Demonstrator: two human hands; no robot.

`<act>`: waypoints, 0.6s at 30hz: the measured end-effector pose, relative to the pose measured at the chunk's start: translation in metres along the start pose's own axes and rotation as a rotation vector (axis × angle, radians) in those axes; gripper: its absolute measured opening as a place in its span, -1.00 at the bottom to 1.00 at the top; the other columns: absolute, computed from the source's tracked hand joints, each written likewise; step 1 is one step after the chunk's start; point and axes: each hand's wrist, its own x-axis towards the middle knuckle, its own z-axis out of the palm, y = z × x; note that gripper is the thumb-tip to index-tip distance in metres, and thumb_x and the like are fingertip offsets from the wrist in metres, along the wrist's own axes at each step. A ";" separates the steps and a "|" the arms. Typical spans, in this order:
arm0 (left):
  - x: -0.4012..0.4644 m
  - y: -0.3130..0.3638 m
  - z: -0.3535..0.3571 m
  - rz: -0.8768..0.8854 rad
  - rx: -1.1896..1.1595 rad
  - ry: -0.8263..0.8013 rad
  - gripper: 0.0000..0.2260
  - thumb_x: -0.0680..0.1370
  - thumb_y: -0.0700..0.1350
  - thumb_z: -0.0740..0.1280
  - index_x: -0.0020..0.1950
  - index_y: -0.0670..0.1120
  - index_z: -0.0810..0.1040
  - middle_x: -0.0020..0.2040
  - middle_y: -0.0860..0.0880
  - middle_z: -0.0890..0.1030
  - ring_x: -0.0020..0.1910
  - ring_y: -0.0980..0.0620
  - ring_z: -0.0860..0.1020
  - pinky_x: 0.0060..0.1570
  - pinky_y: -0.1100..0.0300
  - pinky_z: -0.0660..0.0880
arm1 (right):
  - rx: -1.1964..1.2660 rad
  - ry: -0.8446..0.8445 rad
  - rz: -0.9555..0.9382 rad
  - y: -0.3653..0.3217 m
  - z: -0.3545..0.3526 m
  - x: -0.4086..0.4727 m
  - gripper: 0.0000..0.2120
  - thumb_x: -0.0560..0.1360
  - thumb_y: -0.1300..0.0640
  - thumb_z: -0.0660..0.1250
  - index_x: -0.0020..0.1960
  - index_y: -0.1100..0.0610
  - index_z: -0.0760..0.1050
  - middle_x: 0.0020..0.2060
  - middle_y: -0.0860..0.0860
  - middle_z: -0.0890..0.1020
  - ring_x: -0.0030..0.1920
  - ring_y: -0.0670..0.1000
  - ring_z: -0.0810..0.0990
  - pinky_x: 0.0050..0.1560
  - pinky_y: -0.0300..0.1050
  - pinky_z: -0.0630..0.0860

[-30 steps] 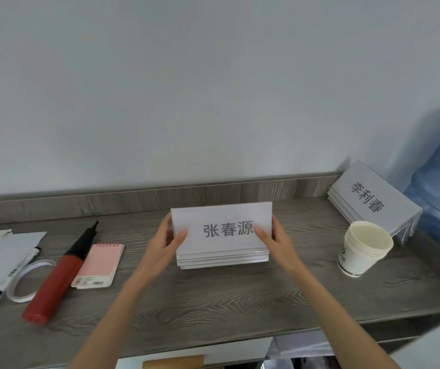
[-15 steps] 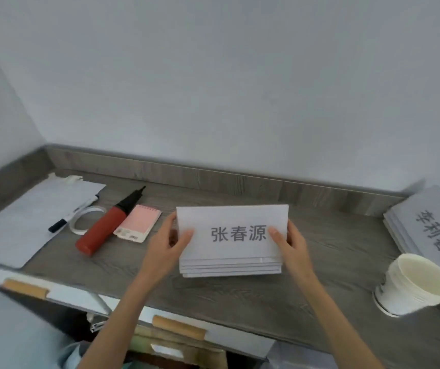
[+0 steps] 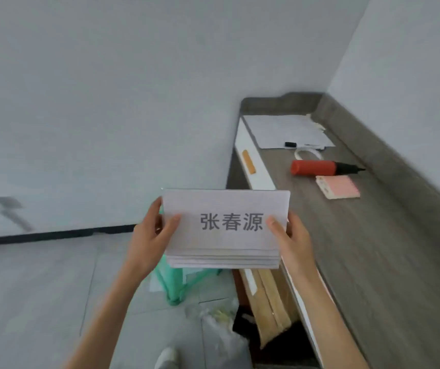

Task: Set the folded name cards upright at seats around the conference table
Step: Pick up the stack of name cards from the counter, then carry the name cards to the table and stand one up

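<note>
1. A stack of folded name cards [image 3: 224,227] was held in the air in front of the person, clear of the counter [image 3: 359,249], which ran along the right wall.
2. The left hand [image 3: 149,235] clasped the stack's left edge, thumb pressed flat on the top card's face and fingers [image 3: 156,209] curled around the edge to the back.
3. The right hand [image 3: 293,243] gripped the right edge the same way, thumb on top beside the printed characters, the other fingers hidden behind the stack.
4. The top card faced the camera, with three dark printed characters across its middle; the edges of several more cards showed below it.
5. On the counter lay a pink notepad [image 3: 338,187], a red hand pump [image 3: 319,167] with a black nozzle, a white loop and loose white sheets [image 3: 285,131] with a marker.
6. Below the stack stood a green stool [image 3: 176,283] on the tiled floor.
</note>
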 end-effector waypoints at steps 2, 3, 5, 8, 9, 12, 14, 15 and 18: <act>-0.020 -0.023 -0.055 -0.078 -0.008 0.118 -0.48 0.32 0.26 0.20 0.20 0.04 0.40 -0.27 -0.27 0.54 -0.33 -0.09 0.46 -0.22 0.02 0.45 | -0.031 -0.168 -0.030 -0.007 0.057 0.004 -0.66 0.45 -0.02 0.31 0.20 0.02 0.44 -0.08 -0.18 0.61 -0.13 -0.25 0.61 -0.26 -0.39 0.50; -0.032 -0.034 -0.081 -0.111 -0.008 0.179 -0.52 0.33 0.26 0.20 0.19 0.09 0.41 -0.19 -0.33 0.56 -0.29 -0.20 0.49 -0.20 -0.07 0.47 | -0.042 -0.245 -0.035 -0.011 0.086 0.004 -0.66 0.46 -0.04 0.29 0.21 0.00 0.44 -0.07 -0.18 0.61 -0.14 -0.26 0.60 -0.26 -0.39 0.50; -0.058 -0.052 -0.133 -0.171 0.018 0.309 -0.63 0.33 0.25 0.19 0.09 0.20 0.42 -0.23 -0.35 0.55 -0.35 -0.14 0.45 -0.27 -0.03 0.42 | -0.050 -0.393 -0.046 -0.016 0.150 0.000 -0.71 0.48 -0.02 0.29 0.18 -0.02 0.45 -0.07 -0.15 0.62 -0.13 -0.20 0.61 -0.22 -0.40 0.50; -0.098 -0.079 -0.210 -0.279 0.023 0.485 -0.63 0.30 0.27 0.17 0.02 0.15 0.43 -0.33 -0.32 0.49 -0.37 -0.01 0.41 -0.30 0.05 0.32 | -0.072 -0.565 -0.066 -0.023 0.247 -0.018 -0.64 0.37 -0.14 0.30 0.13 -0.07 0.47 -0.12 -0.13 0.65 -0.13 -0.10 0.62 -0.11 -0.24 0.54; -0.111 -0.088 -0.235 -0.317 0.024 0.526 -0.63 0.30 0.27 0.18 0.01 0.14 0.43 -0.30 -0.35 0.50 -0.34 -0.04 0.42 -0.28 0.04 0.33 | -0.066 -0.624 -0.060 -0.025 0.280 -0.027 -0.64 0.37 -0.13 0.31 0.13 -0.06 0.48 -0.14 -0.13 0.66 -0.14 -0.11 0.63 -0.10 -0.23 0.54; -0.151 -0.113 -0.301 -0.423 0.023 0.655 -0.75 0.34 0.23 0.20 -0.07 0.18 0.42 -0.35 -0.26 0.47 -0.34 0.02 0.40 -0.28 0.09 0.31 | -0.042 -0.814 -0.018 -0.029 0.370 -0.055 -0.75 0.46 0.03 0.33 0.13 -0.04 0.49 -0.08 -0.14 0.65 -0.08 -0.10 0.64 -0.07 -0.26 0.55; -0.174 -0.126 -0.338 -0.494 0.028 0.756 -0.68 0.34 0.22 0.21 0.03 0.13 0.42 -0.29 -0.27 0.49 -0.29 -0.02 0.41 -0.25 0.08 0.32 | -0.057 -0.903 -0.002 -0.034 0.422 -0.075 -0.74 0.44 0.01 0.34 0.12 -0.06 0.49 -0.03 -0.08 0.66 -0.03 -0.03 0.63 0.02 -0.13 0.56; -0.183 -0.133 -0.356 -0.518 0.030 0.799 -0.57 0.32 0.25 0.20 0.10 0.08 0.43 -0.25 -0.31 0.51 -0.26 -0.04 0.43 -0.22 0.06 0.34 | -0.061 -0.942 -0.006 -0.037 0.446 -0.085 -0.72 0.41 -0.04 0.34 0.11 -0.06 0.50 -0.02 -0.06 0.66 -0.03 0.00 0.63 0.05 -0.06 0.56; -0.202 -0.149 -0.396 -0.598 0.045 0.866 -0.49 0.28 0.28 0.17 0.15 0.08 0.44 -0.12 -0.43 0.54 -0.24 -0.13 0.49 -0.15 -0.04 0.44 | -0.067 -1.032 -0.002 -0.040 0.503 -0.106 -0.71 0.38 -0.08 0.33 0.09 -0.07 0.50 -0.09 -0.11 0.66 -0.06 0.01 0.64 0.00 -0.08 0.56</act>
